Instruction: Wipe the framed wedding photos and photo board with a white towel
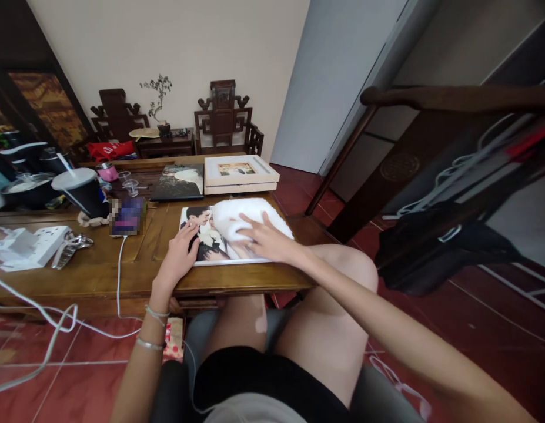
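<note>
A photo book or print showing a couple in wedding clothes lies at the table's front edge. My left hand rests flat along its left side, fingers stretched out. On the right part of the picture sits a white fluffy cloth. My right hand lies over the cloth's near edge with its fingers spread, slightly blurred. Beneath that hand, part of the picture is hidden.
Behind the picture are a dark album and a pale framed box. To the left stand a black cup with a straw, a phone on a white cable and a white power strip. A wooden chair is at right.
</note>
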The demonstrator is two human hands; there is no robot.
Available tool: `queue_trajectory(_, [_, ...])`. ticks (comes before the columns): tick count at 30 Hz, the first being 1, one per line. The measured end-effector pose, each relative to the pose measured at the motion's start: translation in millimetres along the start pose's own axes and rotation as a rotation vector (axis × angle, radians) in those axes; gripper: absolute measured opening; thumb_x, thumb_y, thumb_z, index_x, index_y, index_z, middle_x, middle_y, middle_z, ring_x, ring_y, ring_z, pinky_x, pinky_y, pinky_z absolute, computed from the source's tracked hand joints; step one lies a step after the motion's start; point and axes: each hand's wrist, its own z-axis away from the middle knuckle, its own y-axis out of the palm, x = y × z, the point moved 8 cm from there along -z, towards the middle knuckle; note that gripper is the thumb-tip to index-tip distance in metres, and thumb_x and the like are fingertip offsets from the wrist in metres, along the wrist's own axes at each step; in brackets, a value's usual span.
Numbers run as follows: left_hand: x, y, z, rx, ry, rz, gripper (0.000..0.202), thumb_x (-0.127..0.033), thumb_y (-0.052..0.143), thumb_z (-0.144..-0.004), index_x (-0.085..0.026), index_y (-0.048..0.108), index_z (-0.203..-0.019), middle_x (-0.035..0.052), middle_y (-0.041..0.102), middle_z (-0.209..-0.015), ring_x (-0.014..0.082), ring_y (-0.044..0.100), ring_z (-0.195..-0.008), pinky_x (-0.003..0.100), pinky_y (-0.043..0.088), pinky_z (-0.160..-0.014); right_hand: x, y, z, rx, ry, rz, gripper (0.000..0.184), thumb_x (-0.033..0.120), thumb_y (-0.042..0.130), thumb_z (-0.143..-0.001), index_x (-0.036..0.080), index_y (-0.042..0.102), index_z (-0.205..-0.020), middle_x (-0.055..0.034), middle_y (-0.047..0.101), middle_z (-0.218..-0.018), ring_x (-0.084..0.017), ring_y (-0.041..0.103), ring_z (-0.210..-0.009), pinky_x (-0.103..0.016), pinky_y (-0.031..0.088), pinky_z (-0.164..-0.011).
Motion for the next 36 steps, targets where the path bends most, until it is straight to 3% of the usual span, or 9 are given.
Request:
queue_trajectory(4, [1.4,-1.8,-1.4,0.008,0.011,0.006,0.044,-0.030,0.045,-0.097,-0.013,0.061,-0.134,0.0147,0.057,-0.145,0.0270,0.045,-0.143,0.051,0.033,-0.120,-45.7,-3.8,-54.5,-0.020,0.089,0.043,0.041,0.019,0.039,-0.100,0.017,0.059,-0.137,-0.0162,0.050,-0.151,-0.034,0.022,-0.152,-0.075,0.011,-0.114])
queue_trajectory(7, [-0.4,-3.0,-1.9,0.010,0.024,0.008,0.045,-0.030,0.044,-0.098,-0.011,0.061,-0.135,0.0152,0.057,-0.144,0.0261,0.045,-0.143,0.049,0.033,-0.121,-53.0,-3.7,-65.5,-0.054,0.106,0.080,0.042,0.020,0.039,-0.101,0.013,0.057,-0.138,-0.0180,0.053,-0.148,-0.033,0.024,-0.151,-0.072,0.015,-0.115])
queue_trajectory(15, [-3.5,-1.6,-0.5,-0.010,0.008,0.015,0.044,-0.028,0.043,-0.098,-0.013,0.060,-0.136,0.0134,0.057,-0.146,0.0262,0.044,-0.143,0.049,0.032,-0.122,33.1,3.8,27.6,-0.040,-0.044,0.002,0.036,0.010,0.045,-0.092,0.016,0.071,-0.115,-0.0162,0.046,-0.154,-0.037,0.019,-0.152,-0.073,0.018,-0.115])
queue_trajectory(20, [-5.1,-2.7,0.3,-0.006,0.016,0.030,0.044,-0.029,0.044,-0.098,-0.014,0.060,-0.136,0.0128,0.056,-0.146,0.0259,0.044,-0.143,0.049,0.032,-0.122,66.1,-7.1,67.7,0.046,-0.091,-0.131,0.030,0.018,0.045,-0.095,0.020,0.071,-0.110,-0.0126,0.063,-0.138,-0.032,0.035,-0.147,-0.060,0.024,-0.121])
queue_trajectory(24, [-3.5,-2.6,-0.1,0.013,0.006,0.022,0.044,-0.029,0.044,-0.097,-0.011,0.061,-0.134,0.0154,0.056,-0.146,0.0270,0.044,-0.143,0.050,0.034,-0.120,29.7,-12.0,37.7,0.074,-0.026,-0.207,0.033,0.032,0.041,-0.101,0.025,0.070,-0.115,-0.0022,0.070,-0.127,-0.030,0.055,-0.131,-0.053,0.023,-0.123])
queue_trajectory(27, [-1.3,-2.5,-0.3,0.013,0.001,0.030,0.043,-0.030,0.045,-0.097,-0.014,0.062,-0.133,0.0146,0.056,-0.146,0.0271,0.044,-0.143,0.051,0.034,-0.119,-11.5,-9.8,-6.8,0.043,0.004,-0.149,0.039,0.032,0.038,-0.102,0.022,0.065,-0.129,-0.0076,0.063,-0.140,-0.032,0.056,-0.129,-0.061,0.020,-0.120])
queue_trajectory(30, [0.0,-2.2,0.5,0.004,-0.002,0.041,0.042,-0.030,0.045,-0.098,-0.016,0.061,-0.134,0.0133,0.056,-0.146,0.0263,0.044,-0.143,0.051,0.035,-0.119,-44.7,-7.3,-45.5,-0.020,0.084,0.023,0.042,0.027,0.035,-0.102,0.016,0.059,-0.136,-0.0150,0.054,-0.148,-0.035,0.040,-0.143,-0.068,0.019,-0.116])
queue_trajectory(33, [0.0,-2.2,1.9,-0.016,-0.003,0.042,0.041,-0.030,0.045,-0.098,-0.016,0.062,-0.133,0.0134,0.056,-0.146,0.0259,0.044,-0.143,0.049,0.035,-0.120,-53.9,-3.7,-59.5,-0.064,0.151,0.134,0.044,0.029,0.036,-0.103,0.013,0.057,-0.139,-0.0199,0.053,-0.148,-0.036,0.026,-0.150,-0.072,0.019,-0.113])
queue_trajectory(36, [0.2,-1.8,2.2,-0.024,-0.004,0.033,0.041,-0.030,0.044,-0.098,-0.015,0.063,-0.132,0.0134,0.057,-0.145,0.0262,0.045,-0.143,0.050,0.034,-0.120,-38.0,3.1,-44.0,-0.077,0.126,0.166,0.043,0.024,0.039,-0.100,0.014,0.060,-0.136,-0.0193,0.048,-0.152,-0.038,0.023,-0.150,-0.075,0.020,-0.111])
